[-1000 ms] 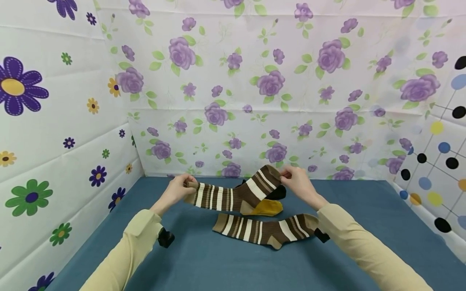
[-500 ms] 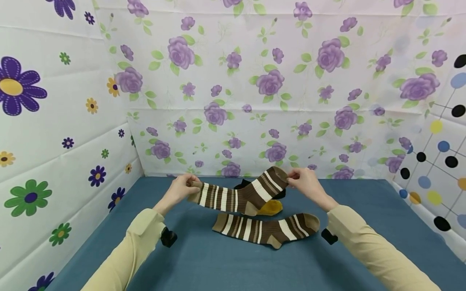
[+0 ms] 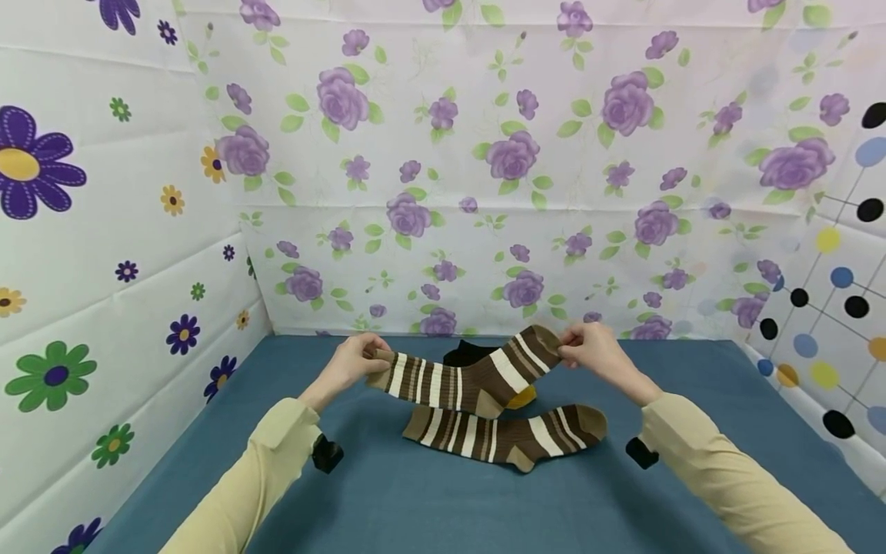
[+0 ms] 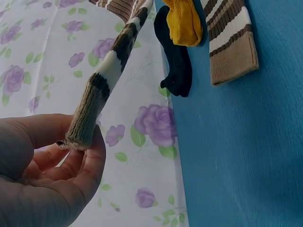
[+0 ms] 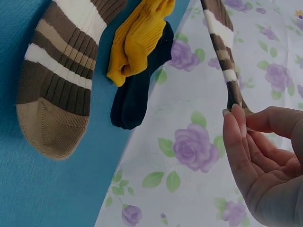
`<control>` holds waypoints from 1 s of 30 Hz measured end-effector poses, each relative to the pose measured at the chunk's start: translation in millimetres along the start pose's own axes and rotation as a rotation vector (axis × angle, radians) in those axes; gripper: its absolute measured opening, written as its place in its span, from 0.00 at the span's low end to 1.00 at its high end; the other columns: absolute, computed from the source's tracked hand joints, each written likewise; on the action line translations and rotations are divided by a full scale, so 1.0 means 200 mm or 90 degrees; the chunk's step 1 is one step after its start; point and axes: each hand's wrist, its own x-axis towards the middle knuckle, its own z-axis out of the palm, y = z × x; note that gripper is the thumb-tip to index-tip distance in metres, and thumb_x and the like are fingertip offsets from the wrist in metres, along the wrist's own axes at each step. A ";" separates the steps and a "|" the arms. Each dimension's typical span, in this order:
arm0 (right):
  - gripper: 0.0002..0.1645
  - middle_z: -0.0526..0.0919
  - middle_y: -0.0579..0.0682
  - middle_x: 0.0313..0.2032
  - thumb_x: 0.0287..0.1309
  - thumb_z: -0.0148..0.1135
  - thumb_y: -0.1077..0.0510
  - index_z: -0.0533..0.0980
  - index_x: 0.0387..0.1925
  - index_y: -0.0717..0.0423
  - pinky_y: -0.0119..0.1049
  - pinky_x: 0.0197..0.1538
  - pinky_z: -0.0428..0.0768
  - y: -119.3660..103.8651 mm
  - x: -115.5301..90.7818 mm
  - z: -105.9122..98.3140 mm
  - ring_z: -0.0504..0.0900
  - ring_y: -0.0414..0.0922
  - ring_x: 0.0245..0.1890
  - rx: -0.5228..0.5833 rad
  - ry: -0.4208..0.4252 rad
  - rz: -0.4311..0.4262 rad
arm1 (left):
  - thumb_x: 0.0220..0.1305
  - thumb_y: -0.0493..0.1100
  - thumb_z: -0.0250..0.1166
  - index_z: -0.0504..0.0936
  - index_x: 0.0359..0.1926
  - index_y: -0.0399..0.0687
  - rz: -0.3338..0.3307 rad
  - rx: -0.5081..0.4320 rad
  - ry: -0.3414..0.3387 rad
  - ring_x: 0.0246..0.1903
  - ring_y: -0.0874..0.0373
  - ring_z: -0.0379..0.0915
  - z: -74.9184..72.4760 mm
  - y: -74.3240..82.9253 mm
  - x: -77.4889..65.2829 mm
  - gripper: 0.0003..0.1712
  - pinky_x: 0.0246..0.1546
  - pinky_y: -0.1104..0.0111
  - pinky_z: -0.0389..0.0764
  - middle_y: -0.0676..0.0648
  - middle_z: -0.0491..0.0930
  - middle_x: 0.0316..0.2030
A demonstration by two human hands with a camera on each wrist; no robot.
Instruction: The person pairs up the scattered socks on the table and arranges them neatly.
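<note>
A brown, white and tan striped sock (image 3: 443, 385) is stretched between both hands above the table. My left hand (image 3: 351, 362) pinches its tan cuff, and my right hand (image 3: 594, 350) pinches the tan toe end. Below it a matching striped sock (image 3: 505, 438) lies flat, cuff to the left and toe to the right. Behind the held sock are a black sock (image 3: 468, 353) and a yellow sock (image 3: 522, 397), both partly hidden in the head view. In the right wrist view the yellow sock (image 5: 139, 42) lies over the black sock (image 5: 135, 97).
A blue cloth (image 3: 443, 508) covers the table. Behind it hangs a white sheet with purple roses (image 3: 408, 215); patterned sheets stand at the left (image 3: 138, 192) and right (image 3: 851, 308). A small black camera (image 3: 327, 454) sits at the left wrist, another (image 3: 641, 452) at the right.
Both hands have shifted right with the held sock, the right hand farther, and come slightly lower. The held sock now covers more of the yellow sock. The flat striped sock stays put.
</note>
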 end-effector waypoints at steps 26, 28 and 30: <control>0.06 0.76 0.53 0.15 0.51 0.53 0.68 0.76 0.25 0.67 0.37 0.26 0.78 -0.01 -0.06 -0.08 0.80 0.47 0.20 0.001 -0.136 0.157 | 0.56 0.33 0.63 0.77 0.40 0.37 0.000 -0.025 -0.028 0.35 0.50 0.70 0.09 0.04 0.02 0.09 0.28 0.60 0.73 0.43 0.72 0.36; 0.06 0.76 0.53 0.15 0.51 0.53 0.68 0.76 0.25 0.66 0.37 0.26 0.79 0.00 -0.07 -0.08 0.80 0.47 0.20 -0.006 -0.142 0.168 | 0.56 0.33 0.63 0.77 0.39 0.37 0.002 -0.026 -0.032 0.34 0.50 0.69 0.10 0.04 0.02 0.09 0.27 0.61 0.73 0.44 0.72 0.35; 0.06 0.76 0.54 0.16 0.51 0.53 0.68 0.75 0.25 0.66 0.37 0.26 0.78 0.00 -0.07 -0.08 0.79 0.47 0.20 -0.015 -0.151 0.175 | 0.56 0.33 0.63 0.77 0.39 0.37 0.002 -0.031 -0.035 0.33 0.51 0.69 0.12 0.04 0.02 0.09 0.27 0.62 0.72 0.44 0.72 0.34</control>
